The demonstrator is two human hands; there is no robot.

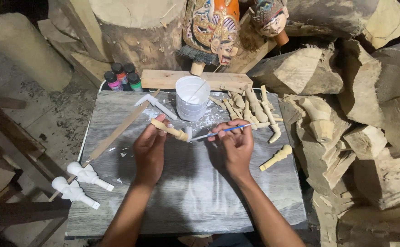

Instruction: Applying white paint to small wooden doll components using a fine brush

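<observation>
The left hand [148, 147] pinches a pale turned wooden peg [170, 129], its tip whitened, over the middle of the grey wood-grain board [186, 192]; the right hand [236, 145] pinches a thin blue-handled brush [222, 131] against that tip. A white plastic cup [191, 98] stands just beyond, bare carved pegs [250, 107] far right, white-coated pieces [82, 180] near left, rough split logs [369, 114] piled around.

Grey-grained board [186, 192], white cup [191, 98], blue-handled brush [222, 131], pale wooden pegs [250, 107].

Both your bare forearms reach up from the bottom edge and angle in toward each other. Your left hand [148, 147] is raised, fingers curled shut in a pinch at the tips. Your right hand [236, 145] sits level beside it, fingers pinched in a pen-like grip.
</observation>
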